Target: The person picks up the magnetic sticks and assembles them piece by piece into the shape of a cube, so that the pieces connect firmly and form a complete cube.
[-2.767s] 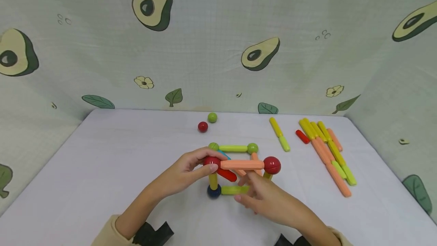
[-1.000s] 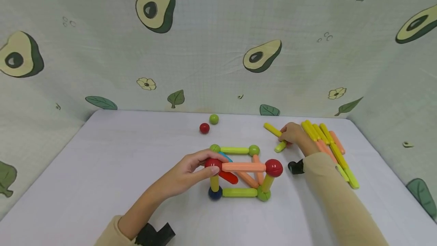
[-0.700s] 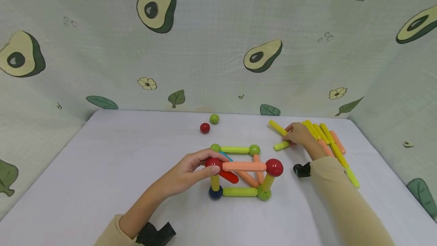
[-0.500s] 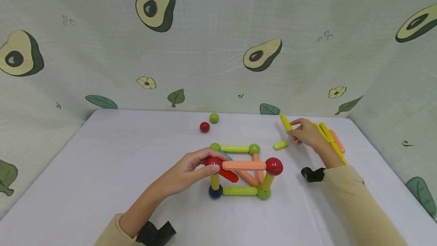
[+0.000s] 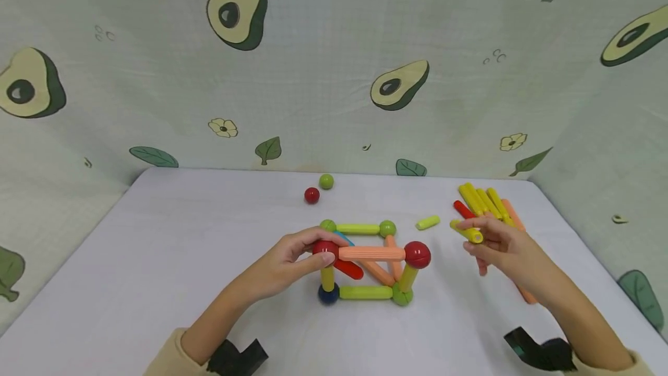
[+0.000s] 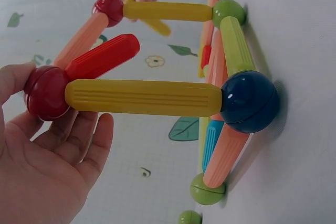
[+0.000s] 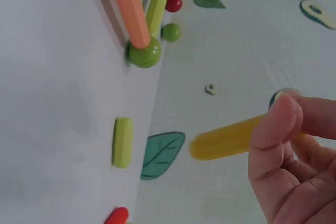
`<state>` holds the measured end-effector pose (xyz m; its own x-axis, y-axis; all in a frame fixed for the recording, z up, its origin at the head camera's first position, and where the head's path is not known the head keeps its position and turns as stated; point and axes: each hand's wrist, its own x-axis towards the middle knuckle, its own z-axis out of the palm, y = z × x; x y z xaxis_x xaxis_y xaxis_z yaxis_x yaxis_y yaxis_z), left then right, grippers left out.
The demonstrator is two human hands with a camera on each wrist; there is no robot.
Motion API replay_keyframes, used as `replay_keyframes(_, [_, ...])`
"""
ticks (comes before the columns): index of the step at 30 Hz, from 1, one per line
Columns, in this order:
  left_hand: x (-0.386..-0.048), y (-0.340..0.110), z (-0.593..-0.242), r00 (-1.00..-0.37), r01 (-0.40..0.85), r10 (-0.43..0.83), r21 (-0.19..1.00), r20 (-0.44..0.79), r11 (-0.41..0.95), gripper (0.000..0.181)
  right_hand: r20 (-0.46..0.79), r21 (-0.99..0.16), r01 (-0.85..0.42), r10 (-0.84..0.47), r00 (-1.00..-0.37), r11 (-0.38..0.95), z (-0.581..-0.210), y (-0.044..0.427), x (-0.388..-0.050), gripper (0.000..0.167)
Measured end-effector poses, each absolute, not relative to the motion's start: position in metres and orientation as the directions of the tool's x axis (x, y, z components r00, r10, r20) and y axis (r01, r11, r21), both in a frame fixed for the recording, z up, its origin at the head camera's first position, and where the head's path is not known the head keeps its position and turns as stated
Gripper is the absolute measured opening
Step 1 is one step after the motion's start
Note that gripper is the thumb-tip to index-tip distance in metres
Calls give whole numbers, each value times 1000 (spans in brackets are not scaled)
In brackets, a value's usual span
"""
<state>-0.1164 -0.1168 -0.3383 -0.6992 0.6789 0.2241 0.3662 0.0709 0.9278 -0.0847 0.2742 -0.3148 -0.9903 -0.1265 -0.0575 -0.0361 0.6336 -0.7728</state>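
Observation:
My left hand (image 5: 287, 263) pinches the red ball (image 5: 326, 252) at the upper left corner of a frame built of balls and magnetic sticks. From that ball a salmon stick (image 5: 371, 253) runs to another red ball (image 5: 417, 255); a yellow stick (image 6: 144, 98) goes down to a dark blue ball (image 6: 250, 102). A short red stick (image 6: 104, 56) juts from the held ball. Right of the frame, my right hand (image 5: 508, 248) holds a yellow magnetic stick (image 7: 223, 141) between thumb and fingers, above the table. The stick's near end faces the head camera.
A short lime stick (image 5: 428, 223) lies between the frame and my right hand. Several yellow sticks (image 5: 472, 199), a red stick (image 5: 463, 209) and salmon ones lie at the right. A loose red ball (image 5: 311, 195) and green ball (image 5: 326, 181) sit behind the frame.
My right hand left the frame, took the yellow stick off the lime one, and has drawn it right and nearer. The lime stick stays on the table. My left hand keeps its hold.

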Motion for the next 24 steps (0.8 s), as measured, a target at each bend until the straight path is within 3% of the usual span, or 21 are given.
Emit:
replay_keyframes(3, [-117,-117,-338,-700,370,678,926,226,73,31,-36,-678,-95,-161,-986,729,-316,266,-62,34])
replay_keyframes(8, [-117,-117,-338,-700,369,677,927,227,70,31,-134,-471,-178,-270,-954,864,-324,240,-41,30])
replay_keyframes(13, [-117,-118,-338,-705,360,675,930,218,76,31,-204,-452,-236,-357,-912,861,-337,197,-34,31])
replay_keyframes(16, [-116,-118,-338,-703,364,675,929,224,71,31,-150,-465,-270,-376,-915,843,-342,171,-36,32])
replay_keyframes(24, [-116,-117,-339,-698,367,676,929,236,55,31,73,-390,-301,-296,-952,871,-349,125,-42,65])
